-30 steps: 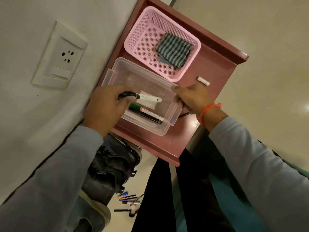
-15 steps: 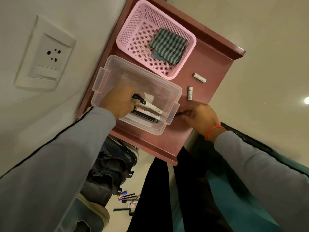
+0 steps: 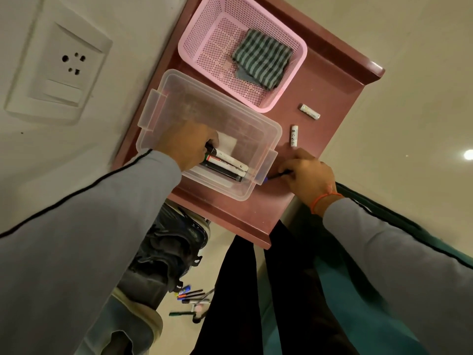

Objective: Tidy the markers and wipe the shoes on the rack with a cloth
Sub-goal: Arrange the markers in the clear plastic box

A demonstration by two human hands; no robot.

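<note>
Left hand [image 3: 188,146] grips a white marker [image 3: 227,160] inside the clear box [image 3: 256,124]; right hand [image 3: 305,175] pinches a thin pen [image 3: 275,176] on the table [image 3: 330,85] beside it. Striped cloth [image 3: 261,62] lies in the pink basket [image 3: 194,39].

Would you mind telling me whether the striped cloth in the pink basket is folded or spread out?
Folded: the grey-green striped cloth lies as a compact layered square in the pink mesh basket.

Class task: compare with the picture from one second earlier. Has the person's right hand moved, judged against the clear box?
Yes. The right hand has left the clear box rim and now rests on the rack top beside the box's latch, gripping a thin pen.
</note>
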